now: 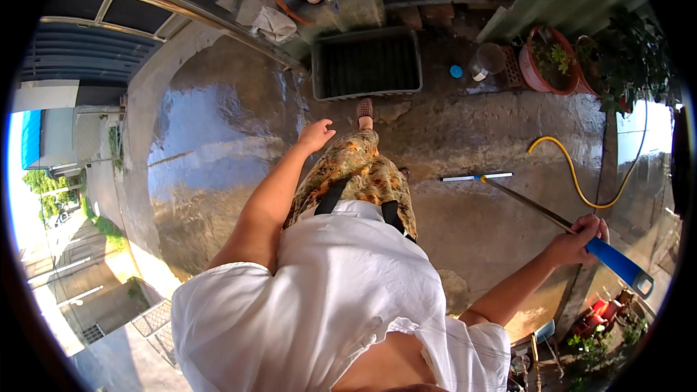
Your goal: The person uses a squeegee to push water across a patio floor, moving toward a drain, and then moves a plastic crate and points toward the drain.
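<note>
My right hand (pixel 579 241) is wrapped around the long handle of a floor squeegee (pixel 524 205), just by its blue grip (pixel 613 261). The squeegee's thin, light-coloured blade rests on the wet concrete floor (pixel 428 225), out to the right of my legs. In front of my body on the left, my left hand (pixel 317 135) hangs free. Its fingers are loosely bent with a gap between them, and nothing shows in them. One foot in a brown checked slipper (pixel 365 108) points forward; the other is mostly hidden by my patterned trousers.
A dark rectangular tub (pixel 367 94) stands just beyond my foot. To its right are a blue lid (pixel 456 71), a clear plastic container (pixel 488 59) and a potted plant (pixel 549 62). A yellow hose (pixel 573 174) curves across the right side. A metal railing (pixel 196 11) runs at the upper left.
</note>
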The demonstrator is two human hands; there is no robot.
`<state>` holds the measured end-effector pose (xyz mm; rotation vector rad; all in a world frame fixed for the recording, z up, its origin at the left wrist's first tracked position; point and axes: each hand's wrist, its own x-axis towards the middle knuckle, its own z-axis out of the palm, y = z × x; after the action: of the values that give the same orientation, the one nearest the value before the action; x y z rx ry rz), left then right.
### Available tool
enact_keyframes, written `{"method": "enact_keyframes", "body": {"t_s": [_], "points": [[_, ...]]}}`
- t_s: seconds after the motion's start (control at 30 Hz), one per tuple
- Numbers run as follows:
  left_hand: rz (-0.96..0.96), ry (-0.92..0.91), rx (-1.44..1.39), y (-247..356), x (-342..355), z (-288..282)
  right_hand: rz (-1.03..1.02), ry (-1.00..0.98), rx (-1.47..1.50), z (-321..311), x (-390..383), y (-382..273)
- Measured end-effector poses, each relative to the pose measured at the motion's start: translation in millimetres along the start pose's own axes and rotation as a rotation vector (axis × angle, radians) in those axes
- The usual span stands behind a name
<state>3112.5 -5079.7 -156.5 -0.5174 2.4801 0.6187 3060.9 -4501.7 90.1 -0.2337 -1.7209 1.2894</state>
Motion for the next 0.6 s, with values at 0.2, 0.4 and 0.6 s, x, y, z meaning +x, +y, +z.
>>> {"method": "enact_keyframes", "body": {"t_s": [0.2,0.4,0.6], "points": [[-0.047,0.013,-0.004,-53.6,26.8,-15.5,-0.022,-0.061,-0.013,23.8,-13.5,-3.7],[-0.026,0.131,-0.092,-28.7,98.7,-60.0,-0.087,-0.090,-0.063,43.8,-13.6,0.1],[0.010,0.329,-0.107,27.2,203.3,-128.9,-0.027,-0.131,-0.101,88.1,-17.7,11.4]]}}
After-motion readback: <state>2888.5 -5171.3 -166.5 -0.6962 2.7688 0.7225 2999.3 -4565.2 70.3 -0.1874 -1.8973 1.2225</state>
